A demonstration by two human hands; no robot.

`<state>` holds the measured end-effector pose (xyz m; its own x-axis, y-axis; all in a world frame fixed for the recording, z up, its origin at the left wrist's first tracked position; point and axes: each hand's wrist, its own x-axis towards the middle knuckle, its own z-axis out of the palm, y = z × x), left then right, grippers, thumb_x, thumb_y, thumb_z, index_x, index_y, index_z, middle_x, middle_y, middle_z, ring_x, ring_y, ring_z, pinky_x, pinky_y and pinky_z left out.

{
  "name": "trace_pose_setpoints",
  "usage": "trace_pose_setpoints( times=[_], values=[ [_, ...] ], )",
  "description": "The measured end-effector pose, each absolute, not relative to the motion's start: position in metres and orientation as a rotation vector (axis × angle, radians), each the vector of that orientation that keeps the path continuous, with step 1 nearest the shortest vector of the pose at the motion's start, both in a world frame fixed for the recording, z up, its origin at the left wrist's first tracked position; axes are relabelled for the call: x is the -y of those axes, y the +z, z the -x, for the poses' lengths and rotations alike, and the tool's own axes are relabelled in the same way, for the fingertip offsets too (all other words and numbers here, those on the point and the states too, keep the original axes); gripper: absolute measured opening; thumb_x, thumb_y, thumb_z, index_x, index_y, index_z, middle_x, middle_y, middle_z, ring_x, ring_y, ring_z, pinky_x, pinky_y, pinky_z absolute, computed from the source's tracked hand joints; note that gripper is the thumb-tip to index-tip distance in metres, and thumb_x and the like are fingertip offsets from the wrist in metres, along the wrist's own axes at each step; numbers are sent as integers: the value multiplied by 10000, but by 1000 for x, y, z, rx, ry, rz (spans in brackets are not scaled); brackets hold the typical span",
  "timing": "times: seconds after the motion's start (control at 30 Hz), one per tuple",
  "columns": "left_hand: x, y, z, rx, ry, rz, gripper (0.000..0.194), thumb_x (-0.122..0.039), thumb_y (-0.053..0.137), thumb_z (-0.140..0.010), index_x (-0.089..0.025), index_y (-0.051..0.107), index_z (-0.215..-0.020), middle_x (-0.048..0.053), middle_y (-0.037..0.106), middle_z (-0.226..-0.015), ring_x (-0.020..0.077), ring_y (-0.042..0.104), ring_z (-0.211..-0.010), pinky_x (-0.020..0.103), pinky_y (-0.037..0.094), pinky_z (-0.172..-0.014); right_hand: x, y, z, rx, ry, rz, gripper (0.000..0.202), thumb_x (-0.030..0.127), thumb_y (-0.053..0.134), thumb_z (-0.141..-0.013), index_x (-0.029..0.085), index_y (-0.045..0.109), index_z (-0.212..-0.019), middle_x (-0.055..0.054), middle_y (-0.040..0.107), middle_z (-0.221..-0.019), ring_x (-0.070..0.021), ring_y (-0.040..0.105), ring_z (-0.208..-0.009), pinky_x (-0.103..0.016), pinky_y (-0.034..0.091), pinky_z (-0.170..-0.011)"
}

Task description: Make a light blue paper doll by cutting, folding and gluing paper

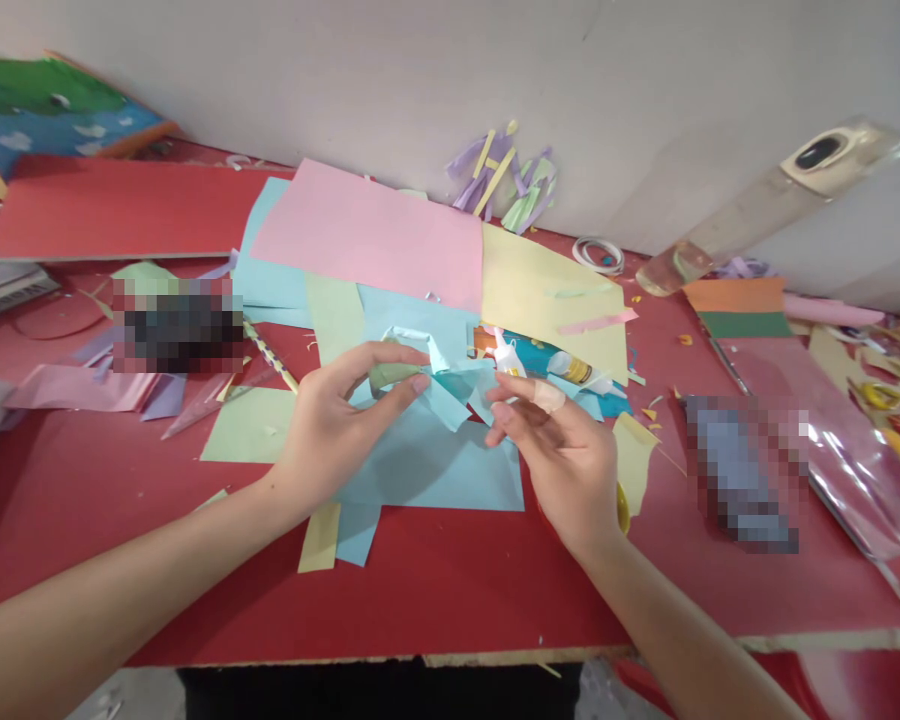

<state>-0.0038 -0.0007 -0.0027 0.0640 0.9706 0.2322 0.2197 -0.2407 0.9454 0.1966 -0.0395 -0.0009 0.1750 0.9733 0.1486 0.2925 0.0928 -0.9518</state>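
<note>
My left hand [345, 405] pinches a folded light-blue paper strip [450, 398] between thumb and fingers, with a green paper part showing beside the thumb. The strip loops and bends above the blue sheet [442, 465]. My right hand [562, 445], a pale bandage around one finger, has its curled fingertips closed at the strip's right end; the exact grip is partly hidden. Just behind these fingers stand a white glue bottle [508, 352] and a glue tube with a yellow label [579, 372]. A yellow round object [622, 507] shows partly behind my right wrist.
Pink [375, 230] and yellow paper sheets [551, 285] lie toward the wall on the red table [450, 600]. A clear bottle [757, 220] leans against the wall at right. A patterned pencil [270, 355], paper scraps and two blurred-out objects lie around the hands.
</note>
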Motion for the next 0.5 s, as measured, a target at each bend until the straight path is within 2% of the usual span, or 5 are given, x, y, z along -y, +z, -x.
trace_pose_setpoints(
  times=[0.13,0.27,0.37,0.43,0.5],
  values=[
    [1,-2,3,-1222,1243,-1573,89,-273,707,-845,-265,706,-934,7,742,-992,209,669,-1010,324,530,-849,40,-2,-197,1347,697,1407,156,344,735,-819,253,708,-695,29,601,-546,-148,605,-561,-309,562,-617],
    [1,-3,4,-1203,1240,-1558,87,-256,707,-848,-265,699,-934,-1,739,-998,198,665,-1017,320,515,-884,40,-1,-197,1345,672,1349,112,295,768,-785,251,690,-718,21,648,-659,-142,610,-607,-306,559,-632],
    [0,-3,4,-1197,1238,-1554,89,-264,707,-849,-272,699,-937,-3,737,-1004,200,661,-1025,319,513,-871,40,-1,-197,1364,722,1365,301,326,699,-851,237,615,-576,30,512,-468,-176,649,-657,-279,536,-588],
    [0,-3,5,-1196,1238,-1561,93,-268,705,-850,-271,700,-942,0,737,-1004,202,663,-1022,322,515,-872,41,-1,-197,1369,732,1368,273,310,646,-897,238,644,-633,26,539,-508,-163,651,-640,-269,524,-568],
    [0,-3,5,-1200,1237,-1569,95,-267,705,-850,-266,700,-944,3,738,-1001,203,665,-1021,320,521,-879,41,-2,-196,1400,720,1333,122,254,633,-908,256,707,-811,16,638,-697,-121,620,-579,-281,534,-588]
  ],
)
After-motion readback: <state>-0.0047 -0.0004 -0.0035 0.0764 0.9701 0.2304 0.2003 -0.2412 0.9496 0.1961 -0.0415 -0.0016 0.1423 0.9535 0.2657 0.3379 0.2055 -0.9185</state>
